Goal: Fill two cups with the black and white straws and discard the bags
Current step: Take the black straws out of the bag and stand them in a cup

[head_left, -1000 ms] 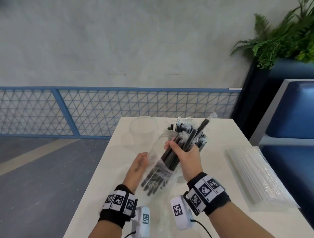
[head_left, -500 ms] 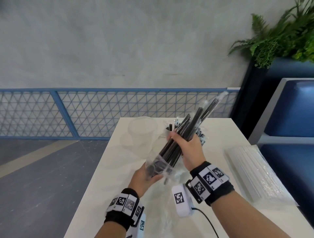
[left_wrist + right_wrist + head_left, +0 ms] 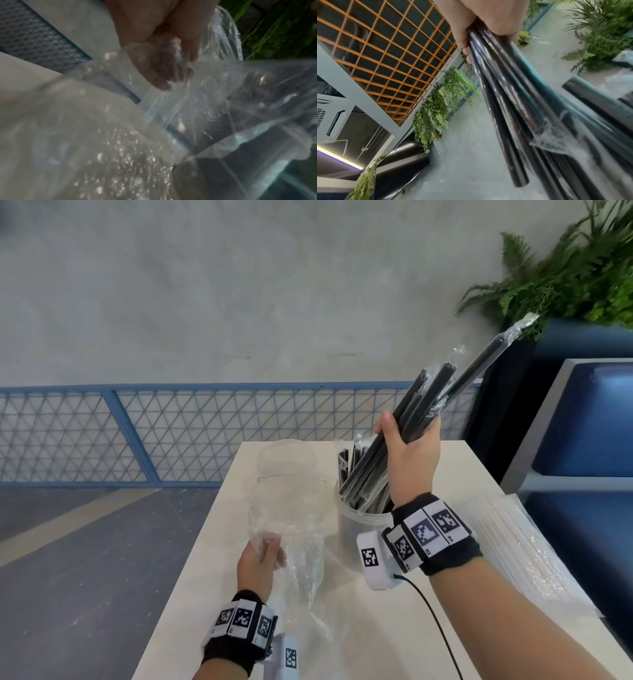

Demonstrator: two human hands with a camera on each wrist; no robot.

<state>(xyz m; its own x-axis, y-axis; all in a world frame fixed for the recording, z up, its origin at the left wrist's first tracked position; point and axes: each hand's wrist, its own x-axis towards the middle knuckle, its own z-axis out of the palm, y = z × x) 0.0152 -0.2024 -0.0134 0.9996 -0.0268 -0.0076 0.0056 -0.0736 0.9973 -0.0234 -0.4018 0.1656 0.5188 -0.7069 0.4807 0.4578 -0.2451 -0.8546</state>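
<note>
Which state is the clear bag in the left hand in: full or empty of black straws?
Empty: the clear bag hangs limp; the right hand holds the black straws outside it.

Glossy black plastic straws (image 3: pixel 416 409), each sleeved in thin clear film. Crinkled, shiny transparent plastic bag (image 3: pixel 291 522). Clear smooth plastic cup (image 3: pixel 359 525). Matt, smooth off-white bench (image 3: pixel 359 611). Rough matt concrete wall (image 3: pixel 239 285). Blue painted metal mesh fence (image 3: pixel 171 433).
</note>
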